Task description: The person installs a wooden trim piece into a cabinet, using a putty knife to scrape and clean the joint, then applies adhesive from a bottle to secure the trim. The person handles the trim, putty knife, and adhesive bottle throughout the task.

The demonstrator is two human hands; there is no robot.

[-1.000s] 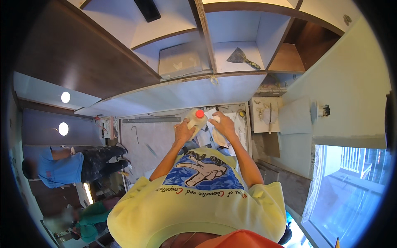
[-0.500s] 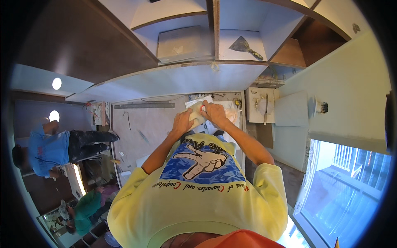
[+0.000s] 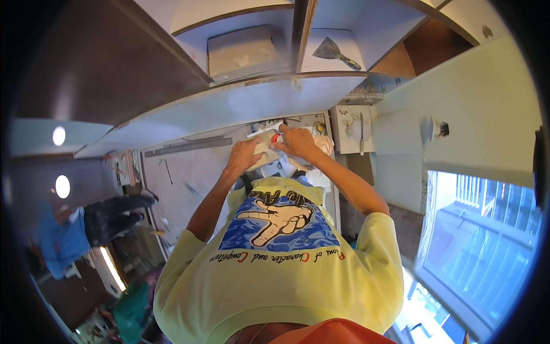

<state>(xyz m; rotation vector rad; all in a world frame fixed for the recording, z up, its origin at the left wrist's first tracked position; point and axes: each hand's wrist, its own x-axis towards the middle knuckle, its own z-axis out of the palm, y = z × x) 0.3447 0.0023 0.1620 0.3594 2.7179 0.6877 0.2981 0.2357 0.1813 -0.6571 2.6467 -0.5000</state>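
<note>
Between my two hands is a pale plastic bottle [image 3: 265,144] with a red ring at its neck end, lying tilted in front of my chest. Its body is gripped by my left hand [image 3: 244,155], the fingers wrapped along its side. Over the red neck end curls my right hand [image 3: 295,141], fingers closed; they partly hide the neck, so I cannot see whether a cap is on. Beside my right wrist lies a crumpled pale cloth or bag [image 3: 323,144]. White sheets or packages [image 3: 278,167] show just below the bottle.
Ahead stands an open shelf unit with a putty knife [image 3: 338,53] and a cardboard box [image 3: 242,53]. A long grey metal strip [image 3: 189,147] lies on the board at left. A tray with a tool [image 3: 361,131] is at right. Two people, one in blue [image 3: 66,235], are at left.
My view has tilted and shifted slightly, so the shelves sit higher in the picture. Both hands keep their hold on the bottle. The person in blue at left appears lower.
</note>
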